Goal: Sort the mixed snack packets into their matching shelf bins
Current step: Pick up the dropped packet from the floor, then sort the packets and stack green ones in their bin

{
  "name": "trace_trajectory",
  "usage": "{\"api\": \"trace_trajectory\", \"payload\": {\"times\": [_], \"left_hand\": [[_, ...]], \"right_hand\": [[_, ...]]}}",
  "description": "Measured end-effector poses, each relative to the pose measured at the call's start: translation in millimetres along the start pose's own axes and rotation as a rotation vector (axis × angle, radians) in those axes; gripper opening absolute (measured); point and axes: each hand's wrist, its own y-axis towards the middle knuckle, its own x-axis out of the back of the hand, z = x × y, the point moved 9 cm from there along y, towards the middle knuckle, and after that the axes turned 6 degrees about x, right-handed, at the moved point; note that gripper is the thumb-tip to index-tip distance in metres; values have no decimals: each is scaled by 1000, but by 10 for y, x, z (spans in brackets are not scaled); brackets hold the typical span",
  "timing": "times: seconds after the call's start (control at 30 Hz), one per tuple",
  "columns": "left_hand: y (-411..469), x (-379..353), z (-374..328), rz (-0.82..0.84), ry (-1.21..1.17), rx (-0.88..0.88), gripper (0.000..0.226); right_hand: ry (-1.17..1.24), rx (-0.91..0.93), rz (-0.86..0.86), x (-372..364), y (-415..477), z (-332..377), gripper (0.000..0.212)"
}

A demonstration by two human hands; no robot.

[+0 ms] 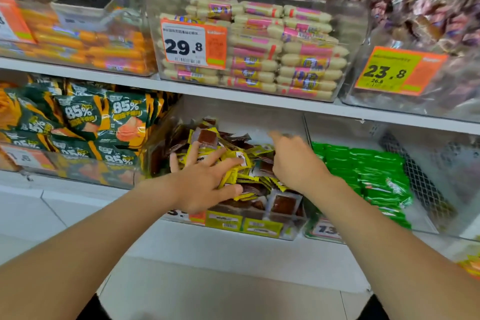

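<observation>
In the middle bin [158, 153] on the low shelf, both hands are down among the yellow and brown packets [207, 138]. The left hand [205, 184] lies on top of the pile with its fingers spread wide and mostly straight. It presses on the packets and does not grab any. The right hand [296, 161] is just beside it, deeper in the same bin. Its back faces us and one finger sticks out toward the back. Its other fingers are tucked under, so I cannot tell if they hold a packet. This looks like the hunting step: finding any packet that does not belong here. To do it well, the flat hand should slide the top packets aside gently, so none spill over the low front wall. Look for a colour that is not yellow or brown. A stray green one would likely go in with the green packets [363, 163] in the bin on the right. The dark green and orange bags [85, 117] sit in the bin on the left. Pick up one packet at a time by its edge, because these look thin and slippery.
</observation>
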Motion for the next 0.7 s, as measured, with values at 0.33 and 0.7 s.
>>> {"api": "trace_trajectory", "payload": {"times": [0.33,0.7], "left_hand": [[382,363,371,-272,-6,-180,48],[-59,515,93,-375,-284,-224,84]], "right_hand": [[149,1,64,-105,47,-52,20],[499,-98,-238,167,-76,-137,24]]}}
